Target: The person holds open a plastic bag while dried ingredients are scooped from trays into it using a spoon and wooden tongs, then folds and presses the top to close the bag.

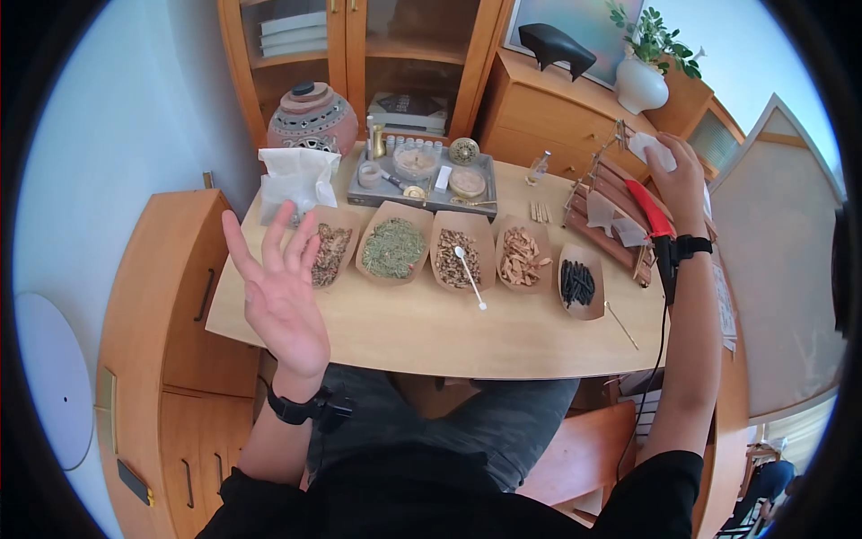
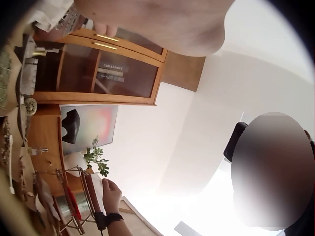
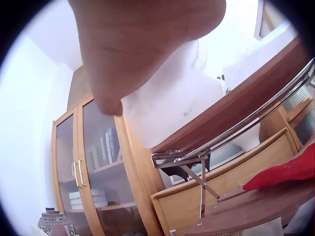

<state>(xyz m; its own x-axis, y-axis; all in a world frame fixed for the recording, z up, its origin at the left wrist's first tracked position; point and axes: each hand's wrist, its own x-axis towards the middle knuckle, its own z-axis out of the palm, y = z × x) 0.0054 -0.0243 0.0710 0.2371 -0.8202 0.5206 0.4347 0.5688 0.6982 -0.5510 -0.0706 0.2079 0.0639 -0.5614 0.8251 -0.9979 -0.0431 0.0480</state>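
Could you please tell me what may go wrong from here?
The right hand, holding a white bag at the wooden rack, might bump that rack. The white spoon overhangs its paper tray, so a light knock could tip it out. The black cable hanging beside the right forearm could snag.

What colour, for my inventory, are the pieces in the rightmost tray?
Black pieces, clearest in the head view.

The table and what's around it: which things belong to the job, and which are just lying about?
Probably part of the job: small white bag in the right hand, rack beside it, perhaps the filled paper trays.

Apparently just lying about: white vase, black animal figure, books, patterned jar.
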